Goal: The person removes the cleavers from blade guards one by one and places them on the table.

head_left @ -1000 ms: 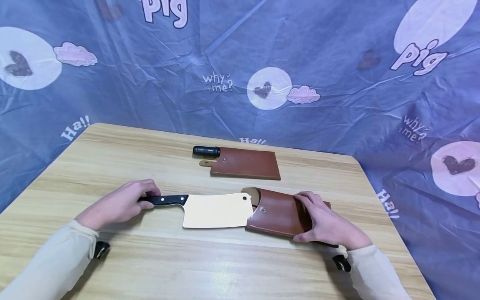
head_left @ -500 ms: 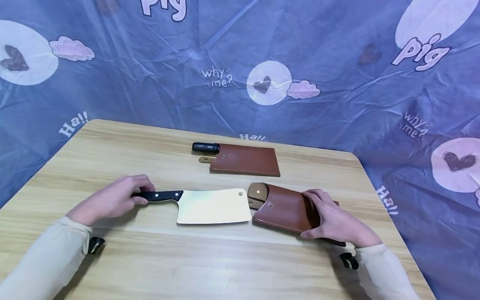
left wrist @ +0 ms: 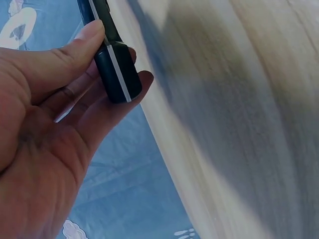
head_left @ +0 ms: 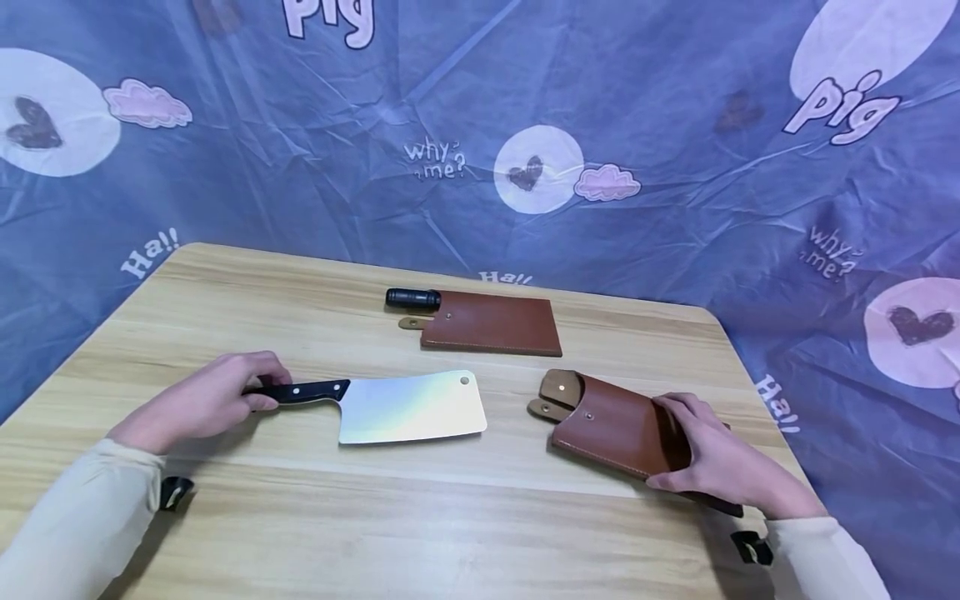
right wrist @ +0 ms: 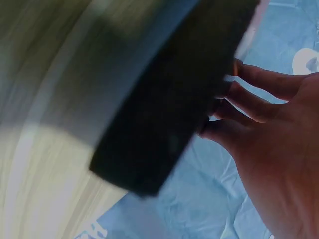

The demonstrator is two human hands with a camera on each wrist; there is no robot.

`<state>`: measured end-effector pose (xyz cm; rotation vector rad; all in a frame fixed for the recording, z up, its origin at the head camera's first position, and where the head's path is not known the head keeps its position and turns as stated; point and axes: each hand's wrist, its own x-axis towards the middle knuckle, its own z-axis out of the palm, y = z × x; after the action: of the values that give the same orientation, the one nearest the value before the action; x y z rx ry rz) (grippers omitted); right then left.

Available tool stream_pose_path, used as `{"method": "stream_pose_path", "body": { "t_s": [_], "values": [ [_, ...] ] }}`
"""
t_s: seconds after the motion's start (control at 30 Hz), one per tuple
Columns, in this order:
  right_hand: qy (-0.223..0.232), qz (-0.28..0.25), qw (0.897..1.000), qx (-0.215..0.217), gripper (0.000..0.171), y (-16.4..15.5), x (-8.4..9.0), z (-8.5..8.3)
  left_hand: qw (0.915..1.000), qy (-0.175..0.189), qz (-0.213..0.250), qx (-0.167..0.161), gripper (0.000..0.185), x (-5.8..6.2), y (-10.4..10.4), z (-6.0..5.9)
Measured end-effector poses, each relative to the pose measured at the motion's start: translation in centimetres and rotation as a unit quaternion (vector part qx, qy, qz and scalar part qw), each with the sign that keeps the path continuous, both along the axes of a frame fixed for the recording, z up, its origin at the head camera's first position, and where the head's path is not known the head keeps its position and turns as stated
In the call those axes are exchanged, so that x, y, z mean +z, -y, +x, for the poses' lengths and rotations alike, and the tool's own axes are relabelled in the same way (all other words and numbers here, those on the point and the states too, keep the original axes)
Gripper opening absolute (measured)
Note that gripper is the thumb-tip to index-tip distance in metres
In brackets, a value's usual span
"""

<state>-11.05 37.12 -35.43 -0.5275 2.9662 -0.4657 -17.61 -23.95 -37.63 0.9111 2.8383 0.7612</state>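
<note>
On the left of the head view, my left hand [head_left: 210, 396] pinches the black riveted handle of a cleaver [head_left: 412, 407]. Its bare, shiny blade points right, with a small hole near the far corner. The left wrist view shows thumb and fingers on the handle's butt [left wrist: 119, 74]. To the right, my right hand [head_left: 720, 454] grips the closed end of a brown leather sheath [head_left: 611, 421], thumb on the near edge and fingers on the far edge. The sheath's mouth, with two tan flaps, faces the blade across a gap. The right wrist view catches the sheath's dark end [right wrist: 154, 119].
Farther back lies a second brown sheath [head_left: 491, 323] with a black handle [head_left: 412, 298] sticking out of it and a small tan strap at its side. Behind the light wooden table [head_left: 420, 533] hangs a blue printed cloth [head_left: 337, 158].
The blade tip, earlier at the sheath's mouth, is now apart from it. My left hand has drawn the cleaver left; my right hand has moved the sheath right.
</note>
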Motion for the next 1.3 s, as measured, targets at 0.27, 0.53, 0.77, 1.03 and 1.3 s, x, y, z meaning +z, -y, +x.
{"method": "stream_pose_path", "body": {
  "t_s": [0.27, 0.53, 0.77, 1.03, 1.3],
  "values": [
    [0.006, 0.006, 1.000, -0.010, 0.108, -1.2, 0.1, 0.6, 0.9999, -0.004, -0.008, 0.009, 0.027, -0.3, 0.2, -0.1],
    [0.011, 0.004, 1.000, -0.020, 0.107, -2.2, 0.1, 0.9, 0.9995, -0.024, -0.019, -0.001, 0.027, -0.4, 0.5, 0.0],
    [0.011, -0.003, 1.000, -0.020, 0.106, -2.7, -0.7, 1.2, 0.9993, -0.027, -0.025, -0.004, 0.026, -0.5, 0.4, 0.0],
    [0.036, 0.005, 0.999, -0.016, 0.109, -2.8, -1.5, 1.1, 0.9992, -0.021, -0.032, 0.009, 0.026, -0.6, 0.3, 0.0],
    [0.035, 0.002, 0.999, -0.018, 0.109, -2.9, -1.9, 1.0, 0.9993, -0.017, -0.029, 0.018, 0.026, -1.0, 0.6, -0.1]
  ]
}}
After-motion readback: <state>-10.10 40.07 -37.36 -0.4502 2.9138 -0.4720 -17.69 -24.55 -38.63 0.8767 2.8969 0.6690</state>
